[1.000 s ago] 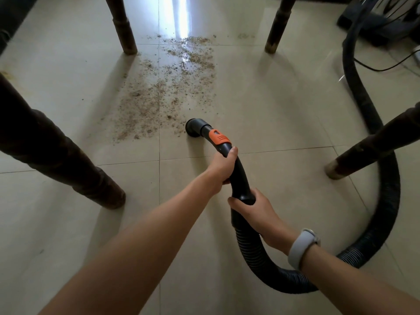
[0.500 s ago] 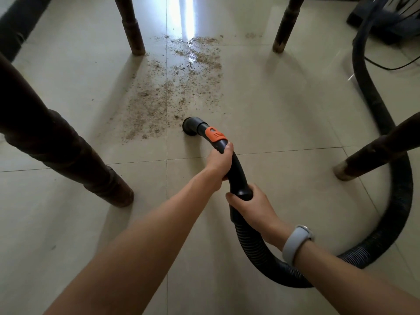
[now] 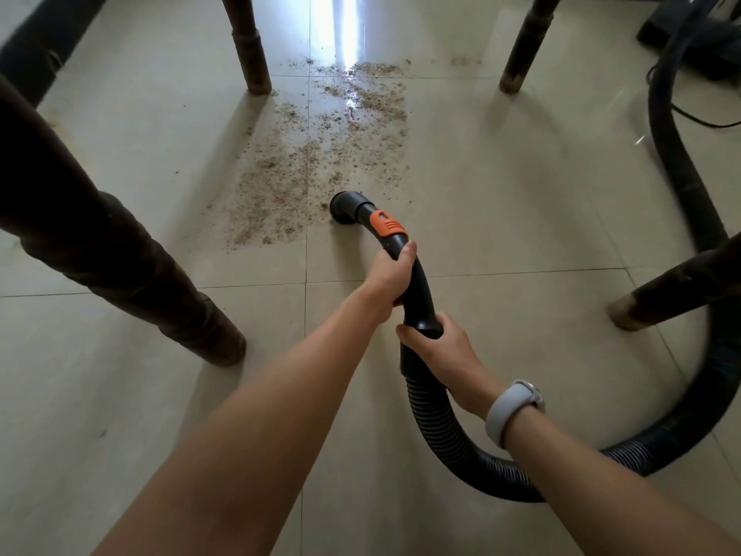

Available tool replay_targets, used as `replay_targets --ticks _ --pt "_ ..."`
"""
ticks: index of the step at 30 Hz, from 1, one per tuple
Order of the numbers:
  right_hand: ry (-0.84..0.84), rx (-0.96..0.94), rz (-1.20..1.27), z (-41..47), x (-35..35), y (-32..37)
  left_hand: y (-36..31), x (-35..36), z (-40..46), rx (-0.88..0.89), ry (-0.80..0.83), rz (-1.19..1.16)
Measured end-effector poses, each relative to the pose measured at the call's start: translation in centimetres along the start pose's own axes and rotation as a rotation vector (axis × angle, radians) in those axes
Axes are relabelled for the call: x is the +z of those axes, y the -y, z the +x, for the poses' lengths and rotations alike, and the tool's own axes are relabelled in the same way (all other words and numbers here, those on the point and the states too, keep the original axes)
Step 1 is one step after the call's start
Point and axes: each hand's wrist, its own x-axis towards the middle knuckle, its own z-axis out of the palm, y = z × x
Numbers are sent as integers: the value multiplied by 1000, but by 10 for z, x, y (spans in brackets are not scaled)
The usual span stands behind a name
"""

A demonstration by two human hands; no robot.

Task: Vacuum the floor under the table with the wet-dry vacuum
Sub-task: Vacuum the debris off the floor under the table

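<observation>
You are looking down at a pale tiled floor [image 3: 501,202] from beneath a table, with four dark wooden table legs around you: one thick and close on your left [image 3: 132,270], one low on your right [image 3: 677,290], and two farther off [image 3: 246,46] [image 3: 525,46].

Your left hand [image 3: 391,276] grips the curved black wand [image 3: 417,286] of the vacuum, fingers curled round it just below an orange clip [image 3: 385,224]. Your right hand [image 3: 441,351], with a grey band [image 3: 509,411] on its wrist, grips the collar where the wand meets the ribbed black hose [image 3: 437,427]; those fingers are wrapped round too. The hose loops away to your right, passes behind the near right leg, and runs up toward a dark machine [image 3: 697,38] at the top right corner, blurred but probably the vacuum body.

The round nozzle [image 3: 345,206] sits at the floor, at the near right edge of a wide scatter of brown crumbs or sawdust [image 3: 296,170].

As for progress, the job looks barely begun. The scatter stretches from the nozzle back to the far legs and seems almost wholly in place. The tiles nearest you and to the right look clean. Nearly all the debris remains to be covered.
</observation>
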Motion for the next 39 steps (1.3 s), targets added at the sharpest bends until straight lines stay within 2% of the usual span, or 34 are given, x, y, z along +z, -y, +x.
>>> replay_targets --ticks 10,15,29,39 --pt "30 -1 -95 -29 -11 -12 23 2 -19 -63 -8 -64" --pt "114 69 -23 -43 -29 -22 39 15 -30 -115 -55 -53" --pt "-85 -100 -238 -3 38 8 3 -39 3 -15 -90 -116" --pt "70 -45 -154 -4 30 0 13 -42 -2 -37 -90 -53"
